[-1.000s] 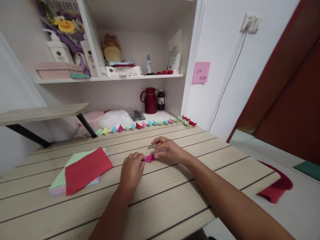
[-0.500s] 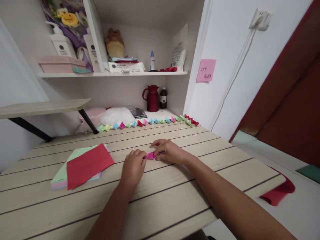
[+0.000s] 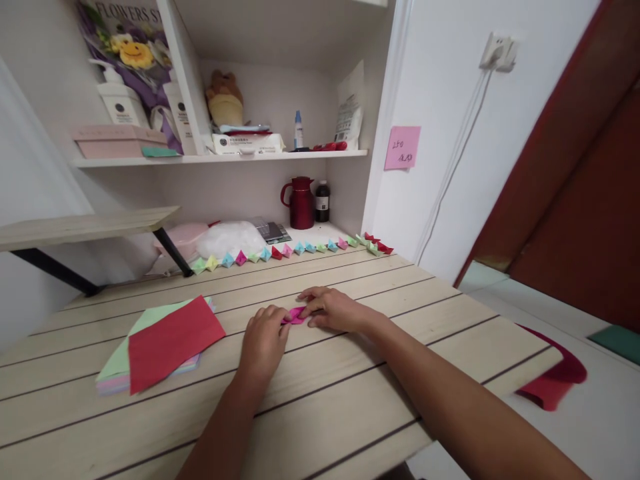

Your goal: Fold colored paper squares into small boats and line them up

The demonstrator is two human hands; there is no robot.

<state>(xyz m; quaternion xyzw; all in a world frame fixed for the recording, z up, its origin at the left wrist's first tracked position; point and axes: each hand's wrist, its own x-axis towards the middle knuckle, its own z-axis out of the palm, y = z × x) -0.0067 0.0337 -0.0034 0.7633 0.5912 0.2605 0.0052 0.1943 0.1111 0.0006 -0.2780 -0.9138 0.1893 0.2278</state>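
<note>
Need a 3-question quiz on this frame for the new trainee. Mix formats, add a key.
1. True or false: the left hand and right hand both touch the pink folded paper.
2. Which colour sheet tops the paper stack? A) blue B) red C) yellow
3. Fill in: the row of small folded pieces lies along the ____ edge of the table.
Key: 1 true; 2 B; 3 far.

From my feed, soft even daylight fills the frame; the desk (image 3: 350,400) shows only faint shadows, no glare. Edges bow from the wide lens, forearms at the bottom slightly blurred.
</note>
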